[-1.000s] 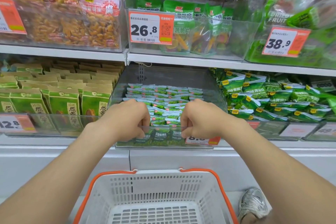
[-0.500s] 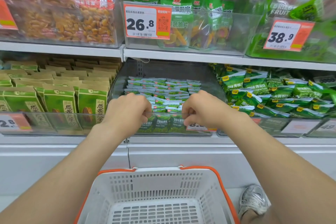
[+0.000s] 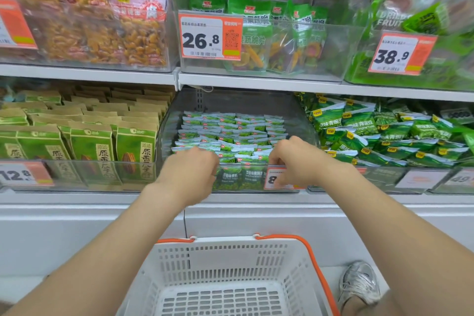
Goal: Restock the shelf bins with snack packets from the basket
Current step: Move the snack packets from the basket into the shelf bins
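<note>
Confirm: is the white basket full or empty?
Empty as far as visible: the basket shows a bare slotted floor, no packets; its near end is cropped.

Packets (image 3: 230,133) fill the middle bin (image 3: 165,136); basket (image 3: 230,241) stands below.

Small green-and-white snack packets (image 3: 230,133) in upright rows inside clear shelf bin (image 3: 243,102); white orange-handled basket (image 3: 223,256) below.
</note>
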The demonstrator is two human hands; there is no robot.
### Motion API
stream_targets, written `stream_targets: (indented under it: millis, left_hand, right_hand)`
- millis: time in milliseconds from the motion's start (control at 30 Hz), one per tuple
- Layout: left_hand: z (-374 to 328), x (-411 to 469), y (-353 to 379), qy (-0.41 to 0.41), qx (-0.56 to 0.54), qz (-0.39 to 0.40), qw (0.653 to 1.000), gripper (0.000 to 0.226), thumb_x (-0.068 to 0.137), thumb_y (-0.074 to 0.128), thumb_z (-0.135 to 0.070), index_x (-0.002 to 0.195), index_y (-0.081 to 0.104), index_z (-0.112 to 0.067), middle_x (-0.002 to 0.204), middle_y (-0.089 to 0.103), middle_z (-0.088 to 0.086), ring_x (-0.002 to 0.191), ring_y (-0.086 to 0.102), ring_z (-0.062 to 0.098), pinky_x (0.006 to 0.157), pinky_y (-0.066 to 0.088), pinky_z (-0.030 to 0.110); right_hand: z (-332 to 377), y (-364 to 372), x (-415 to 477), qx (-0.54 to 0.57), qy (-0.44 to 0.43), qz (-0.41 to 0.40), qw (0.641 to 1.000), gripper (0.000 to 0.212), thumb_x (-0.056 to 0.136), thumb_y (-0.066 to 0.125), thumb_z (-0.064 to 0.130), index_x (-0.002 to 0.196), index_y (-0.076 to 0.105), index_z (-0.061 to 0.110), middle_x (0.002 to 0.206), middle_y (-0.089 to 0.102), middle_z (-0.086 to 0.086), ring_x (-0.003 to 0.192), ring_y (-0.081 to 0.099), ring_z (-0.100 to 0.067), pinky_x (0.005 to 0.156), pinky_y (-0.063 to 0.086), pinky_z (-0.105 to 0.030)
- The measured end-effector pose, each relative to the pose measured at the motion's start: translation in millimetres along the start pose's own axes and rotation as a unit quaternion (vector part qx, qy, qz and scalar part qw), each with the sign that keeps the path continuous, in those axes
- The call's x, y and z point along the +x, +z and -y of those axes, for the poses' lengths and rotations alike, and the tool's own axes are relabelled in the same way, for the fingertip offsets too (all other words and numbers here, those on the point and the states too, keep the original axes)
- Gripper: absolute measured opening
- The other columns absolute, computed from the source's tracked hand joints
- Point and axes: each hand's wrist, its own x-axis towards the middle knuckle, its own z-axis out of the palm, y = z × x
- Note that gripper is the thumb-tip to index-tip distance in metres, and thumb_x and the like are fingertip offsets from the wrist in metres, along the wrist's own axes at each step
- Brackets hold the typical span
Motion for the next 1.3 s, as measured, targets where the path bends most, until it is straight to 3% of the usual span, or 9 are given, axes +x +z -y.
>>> stream_targets:
  millis: [100,333,467,600,733,867,1033,1200,1300]
  left_hand:
    - [-0.3,-6.5,3.0,0.011,-0.013,-0.031,0.999,0.019,0.099,0.053,-0.042,0.089,0.06,-0.027,0.092,0.065,-0.004,0.09,0.064,0.026,0.064,0.046,0.034]
    - [17.1,-8.1,0.6,0.037,-0.069,-0.145,0.986,0.022,0.09,0.058,-0.018,0.106,0.071,-0.025,0.102,0.069,-0.005,0.1,0.059,0.024,0.081,0.051,0.04]
    - [35.2,-7.9,1.4,0.029,-0.026,-0.271,0.962,0.03,0.076,0.065,0.002,0.096,0.07,-0.019,0.1,0.063,0.001,0.098,0.053,0.033,0.077,0.041,0.045]
    - [57.8,-18.4,4.0,-0.03,-0.022,-0.346,0.938,0.032,0.074,0.061,0.001,0.102,0.068,-0.014,0.118,0.059,0.009,0.11,0.051,0.037,0.087,0.039,0.047]
    - [82.1,-29.5,13.2,-0.042,-0.02,-0.355,0.934,0.04,0.089,0.053,-0.01,0.128,0.064,-0.011,0.148,0.051,0.016,0.137,0.046,0.041,0.109,0.038,0.054]
    - [89.1,-35.1,22.1,-0.057,-0.031,-0.358,0.931,0.06,0.099,0.047,-0.022,0.156,0.04,-0.006,0.167,0.031,0.014,0.157,0.025,0.035,0.125,0.021,0.058]
    - [104.4,-24.3,23.3,-0.187,-0.007,-0.282,0.941,0.075,0.104,0.031,-0.045,0.165,0.015,-0.004,0.173,0.007,0.021,0.161,0.002,0.038,0.128,0.006,0.059]
    - [126.2,-14.0,11.0,-0.175,-0.055,-0.189,0.965,0.08,0.089,0.03,-0.035,0.165,0.023,-0.013,0.171,0.023,0.014,0.159,0.018,0.03,0.128,0.014,0.054]
    - [137.9,-19.9,2.4,-0.133,-0.076,-0.171,0.973,0.079,0.086,0.035,-0.027,0.163,0.027,-0.014,0.17,0.027,0.013,0.159,0.02,0.029,0.128,0.015,0.052]
  right_hand:
    - [-0.1,-5.1,-4.2,-0.029,0.002,-0.027,0.999,0.027,0.076,0.084,0.035,0.098,0.07,0.028,0.09,0.062,0.009,0.095,0.057,-0.02,0.07,0.052,-0.036]
    - [47.5,1.7,5.4,0.058,-0.072,-0.046,0.995,0.004,0.085,0.073,0.023,0.088,0.075,0.023,0.07,0.064,0.009,0.075,0.06,-0.019,0.07,0.056,-0.039]
    - [106.2,20.3,28.1,0.084,-0.142,-0.06,0.984,0.029,0.078,0.05,0.006,0.096,0.069,0.021,0.074,0.06,-0.001,0.074,0.053,-0.029,0.065,0.051,-0.04]
    - [150.7,26.2,39.1,0.102,-0.166,-0.073,0.978,0.044,0.077,0.051,-0.006,0.109,0.068,0.019,0.095,0.07,-0.01,0.091,0.062,-0.033,0.068,0.053,-0.044]
    - [158.7,27.0,46.9,0.136,-0.146,-0.103,0.975,0.027,0.076,0.055,0.008,0.097,0.07,0.018,0.084,0.07,-0.008,0.083,0.062,-0.033,0.064,0.057,-0.044]
    - [162.0,25.0,51.6,0.142,-0.126,-0.149,0.97,0.026,0.082,0.049,0.033,0.079,0.069,0.016,0.076,0.068,-0.003,0.08,0.06,-0.029,0.067,0.056,-0.041]
    - [174.9,23.8,59.2,0.186,-0.107,-0.252,0.943,0.042,0.097,0.049,0.016,0.136,0.063,0.01,0.133,0.066,-0.009,0.125,0.054,-0.027,0.108,0.043,-0.04]
    - [194.7,22.8,82.9,0.146,-0.167,-0.261,0.939,0.057,0.093,0.048,0.008,0.15,0.048,0.0,0.156,0.048,-0.018,0.148,0.039,-0.033,0.125,0.027,-0.038]
    - [208.3,23.2,97.1,0.09,-0.184,-0.236,0.95,0.049,0.1,0.05,0.012,0.148,0.048,0.002,0.152,0.05,-0.019,0.147,0.038,-0.035,0.124,0.029,-0.044]
